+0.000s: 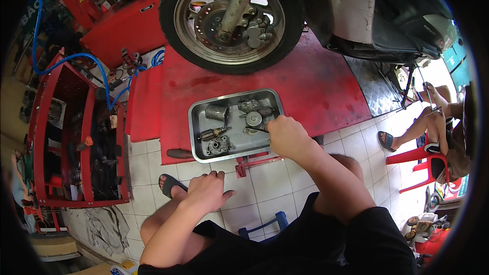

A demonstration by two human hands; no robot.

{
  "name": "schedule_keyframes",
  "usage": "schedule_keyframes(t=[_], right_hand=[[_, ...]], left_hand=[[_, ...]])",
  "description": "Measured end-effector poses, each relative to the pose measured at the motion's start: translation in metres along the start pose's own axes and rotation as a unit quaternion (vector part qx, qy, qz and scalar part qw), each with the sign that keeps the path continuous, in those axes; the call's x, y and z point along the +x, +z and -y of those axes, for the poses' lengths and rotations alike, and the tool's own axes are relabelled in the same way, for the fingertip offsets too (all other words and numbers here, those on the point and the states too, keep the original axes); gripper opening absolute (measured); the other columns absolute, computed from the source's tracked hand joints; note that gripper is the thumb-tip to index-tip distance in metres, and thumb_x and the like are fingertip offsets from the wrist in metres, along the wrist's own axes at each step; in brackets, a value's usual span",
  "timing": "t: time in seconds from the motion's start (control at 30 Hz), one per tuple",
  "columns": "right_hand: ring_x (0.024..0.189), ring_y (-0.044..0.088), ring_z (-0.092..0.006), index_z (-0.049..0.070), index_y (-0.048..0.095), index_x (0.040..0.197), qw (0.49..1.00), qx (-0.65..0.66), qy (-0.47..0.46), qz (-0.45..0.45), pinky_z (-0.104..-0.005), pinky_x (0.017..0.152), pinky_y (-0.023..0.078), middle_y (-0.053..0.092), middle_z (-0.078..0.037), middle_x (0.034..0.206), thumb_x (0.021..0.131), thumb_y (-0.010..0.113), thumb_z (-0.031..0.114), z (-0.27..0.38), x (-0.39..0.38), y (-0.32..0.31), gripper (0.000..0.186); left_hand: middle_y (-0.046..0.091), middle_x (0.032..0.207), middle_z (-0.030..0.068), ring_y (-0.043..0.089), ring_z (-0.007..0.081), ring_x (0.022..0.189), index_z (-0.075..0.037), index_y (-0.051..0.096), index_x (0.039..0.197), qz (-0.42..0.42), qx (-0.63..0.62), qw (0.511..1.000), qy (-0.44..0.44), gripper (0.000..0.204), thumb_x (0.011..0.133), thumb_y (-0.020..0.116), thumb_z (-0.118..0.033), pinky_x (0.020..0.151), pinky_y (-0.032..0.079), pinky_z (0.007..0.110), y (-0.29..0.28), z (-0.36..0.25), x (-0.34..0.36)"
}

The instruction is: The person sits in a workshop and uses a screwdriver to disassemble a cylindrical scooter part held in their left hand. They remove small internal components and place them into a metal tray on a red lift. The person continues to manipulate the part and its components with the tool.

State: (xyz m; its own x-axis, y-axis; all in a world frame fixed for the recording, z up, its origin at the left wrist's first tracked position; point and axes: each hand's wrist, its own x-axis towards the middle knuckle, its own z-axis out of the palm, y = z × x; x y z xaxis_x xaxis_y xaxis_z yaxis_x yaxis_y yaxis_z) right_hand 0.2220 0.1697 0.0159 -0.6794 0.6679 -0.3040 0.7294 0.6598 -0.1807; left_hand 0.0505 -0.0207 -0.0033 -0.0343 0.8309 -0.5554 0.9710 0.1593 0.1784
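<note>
A metal tray (238, 159) on the red platform holds several greasy metal parts. Among them are a hollow cylinder (217, 113), a motor armature (213, 133), a cast housing (218, 145) and a round metal cap (253, 118). My right hand (286, 133) is over the tray's right side, fingers closed round a slim dark tool (257, 129). Its tip points left, just below the cap; I cannot make out its exact kind. My left hand (206, 192) hangs empty in front of the tray near my knee, thumb apart and fingers loosely bent.
A motorbike's front wheel (232, 61) stands behind the tray on the red platform (326, 89). At left is a red tool cart (84, 137) with a blue air hose (104, 74). A blue stool (264, 224) is below me. Another person sits at right on a red chair (423, 165).
</note>
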Motion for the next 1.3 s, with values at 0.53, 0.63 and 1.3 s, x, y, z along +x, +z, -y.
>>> schedule_keyframes(t=[0.53, 0.63, 1.3], right_hand=[[0.091, 0.073, -0.0376, 0.0, 0.07, 0.094, 0.996, 0.011, 0.063, -0.055, -0.0439, 0.077, 0.061, 0.071, -0.021, 0.092, 0.082, 0.063, 0.004, -0.039, -0.007, -0.015, 0.014], [0.089, 0.073, -0.0375, -0.001, 0.069, 0.092, 0.994, 0.005, 0.077, -0.083, -0.044, 0.075, 0.061, 0.071, -0.021, 0.09, 0.081, 0.063, 0.004, -0.047, -0.005, -0.02, 0.013], [0.097, 0.07, -0.038, -0.001, 0.066, 0.111, 0.985, 0.096, -0.021, -0.14, -0.0454, 0.079, 0.059, 0.063, -0.02, 0.119, 0.082, 0.079, 0.03, -0.002, 0.042, 0.031, 0.045]], left_hand=[[0.069, 0.098, 0.0195, 0.07, 0.038, 0.085, 0.003, 0.064, 0.112, -0.042, 0.008, 0.999, -0.003, 0.062, 0.091, 0.063, -0.055, 0.075, 0.057, 0.047, 0.012, -0.014, 0.013], [0.069, 0.097, 0.0195, 0.07, 0.0379, 0.085, 0.004, 0.064, 0.112, -0.042, 0.013, 0.999, 0.001, 0.062, 0.091, 0.063, -0.054, 0.075, 0.057, 0.047, 0.013, -0.016, 0.015], [0.069, 0.101, 0.0182, 0.071, 0.0348, 0.088, 0.002, 0.062, 0.117, -0.041, 0.042, 0.997, 0.05, 0.062, 0.09, 0.065, -0.054, 0.074, 0.058, 0.044, 0.031, -0.036, 0.027]])
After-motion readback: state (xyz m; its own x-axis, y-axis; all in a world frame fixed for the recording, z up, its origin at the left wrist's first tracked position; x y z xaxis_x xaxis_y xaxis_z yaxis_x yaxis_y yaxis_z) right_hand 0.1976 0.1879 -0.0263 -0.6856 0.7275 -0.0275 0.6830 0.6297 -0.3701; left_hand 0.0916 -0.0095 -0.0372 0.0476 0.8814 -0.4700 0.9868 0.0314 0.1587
